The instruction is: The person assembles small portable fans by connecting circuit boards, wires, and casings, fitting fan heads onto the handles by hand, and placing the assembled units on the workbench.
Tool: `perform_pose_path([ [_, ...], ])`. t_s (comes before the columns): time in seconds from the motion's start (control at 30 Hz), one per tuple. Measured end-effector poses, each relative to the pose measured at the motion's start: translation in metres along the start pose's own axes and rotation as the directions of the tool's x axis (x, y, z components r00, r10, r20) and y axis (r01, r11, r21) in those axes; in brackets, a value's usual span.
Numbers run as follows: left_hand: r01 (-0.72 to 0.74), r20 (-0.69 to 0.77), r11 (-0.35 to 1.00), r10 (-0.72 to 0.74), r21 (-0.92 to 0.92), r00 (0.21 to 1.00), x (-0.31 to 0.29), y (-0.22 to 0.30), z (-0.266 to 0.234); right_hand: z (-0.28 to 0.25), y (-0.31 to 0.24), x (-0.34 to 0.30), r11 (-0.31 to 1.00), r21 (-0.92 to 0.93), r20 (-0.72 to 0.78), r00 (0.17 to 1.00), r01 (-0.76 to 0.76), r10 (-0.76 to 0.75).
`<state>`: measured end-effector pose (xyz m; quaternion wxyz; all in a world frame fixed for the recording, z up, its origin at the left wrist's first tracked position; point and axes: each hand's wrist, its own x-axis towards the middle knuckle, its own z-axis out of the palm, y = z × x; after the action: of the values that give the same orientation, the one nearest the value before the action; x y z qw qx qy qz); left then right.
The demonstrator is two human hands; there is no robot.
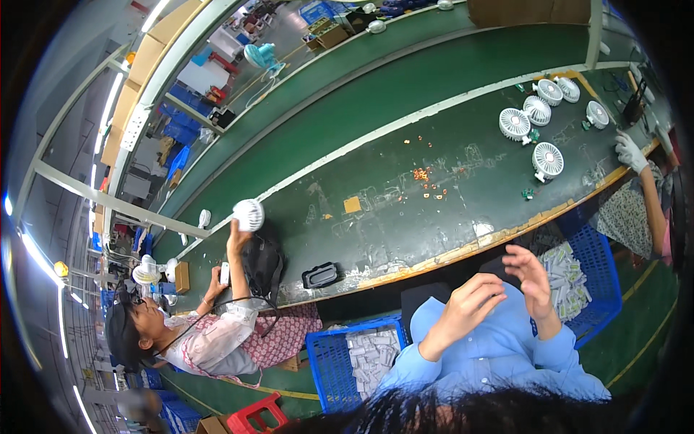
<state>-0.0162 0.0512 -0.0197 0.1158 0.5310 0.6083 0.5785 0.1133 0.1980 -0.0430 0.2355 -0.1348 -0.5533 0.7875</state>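
Note:
My left hand (471,309) is raised in front of my blue shirt, its fingers stretched out toward the right with nothing visible in them. Close beside it, my right hand (531,283) is lifted with curved, parted fingers, and no object shows there either. Both hands are over my lap, short of the bench's worn front edge. Nearest on the dark green workbench (383,239) lie small scattered copper-coloured pieces (422,174). Farther right, several white round fans (547,160) lie with small green circuit boards (533,135) attached or beside them.
A blue basket (322,362) of white parts stands to my left, another blue basket (603,307) to my right. A black case (320,275) and black bag (264,260) rest on the bench. At left a co-worker holds a white fan (249,215); at right shows another's gloved hand (631,152).

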Motion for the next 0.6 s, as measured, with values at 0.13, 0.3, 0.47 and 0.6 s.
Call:
perform_pose_path([
  [0.13,0.074,-0.076,0.992,-0.082,-0.107,0.994,0.002,0.008,0.004,-0.001,0.011,-0.003,0.956,-0.286,0.341,0.939,0.067,0.036],
  [0.3,0.011,-0.157,0.993,-0.030,-0.121,0.987,0.007,0.006,0.005,0.011,0.018,0.012,0.800,-0.555,0.299,0.952,0.229,-0.065],
  [0.47,0.112,-0.197,0.978,-0.076,0.175,0.977,0.018,-0.016,-0.028,-0.016,-0.001,0.053,0.372,-0.908,0.118,0.968,0.195,-0.220],
  [0.6,0.242,-0.299,0.725,-0.052,0.645,0.953,0.018,-0.065,-0.083,-0.053,-0.003,0.105,0.098,-0.981,0.139,0.954,0.170,-0.264],
])
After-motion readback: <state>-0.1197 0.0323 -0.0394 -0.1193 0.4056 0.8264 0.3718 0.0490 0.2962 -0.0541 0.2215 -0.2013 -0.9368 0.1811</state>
